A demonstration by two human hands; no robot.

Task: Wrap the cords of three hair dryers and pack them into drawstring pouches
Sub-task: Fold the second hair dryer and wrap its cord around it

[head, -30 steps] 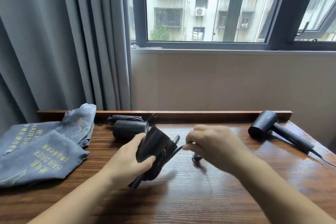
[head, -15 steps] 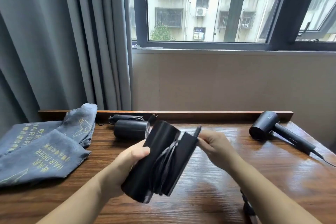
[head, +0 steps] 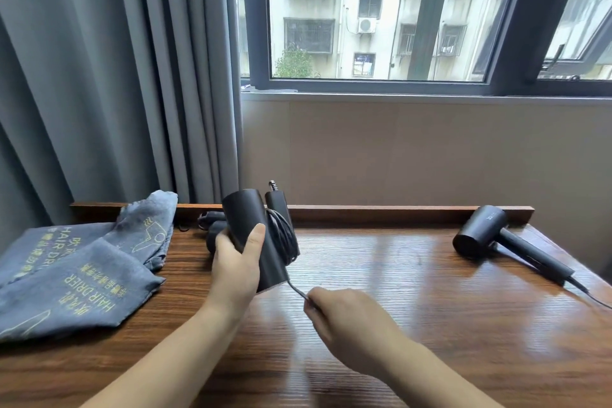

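Observation:
My left hand point(head: 236, 260) grips a black hair dryer point(head: 253, 235) by its barrel, held upright above the wooden table point(head: 397, 308). Its black cord point(head: 284, 235) is looped several times around the folded body. My right hand point(head: 344, 318) pinches the free end of that cord just below the dryer. A second black dryer point(head: 212, 230) lies behind the held one, mostly hidden. A third dryer point(head: 496, 242) lies at the right, cord trailing off the table edge. Grey drawstring pouches point(head: 82, 272) with yellow print lie stacked at the left.
A raised wooden lip point(head: 381, 210) runs along the table's back edge, against the wall under a window. Grey curtains point(head: 99, 76) hang at the left behind the pouches. Bare wood lies between my hands and the right-hand dryer.
The held dryer turned from tilted to upright and rose toward the back. My right hand dropped from the top of the dryer to below it, drawing the cord end down.

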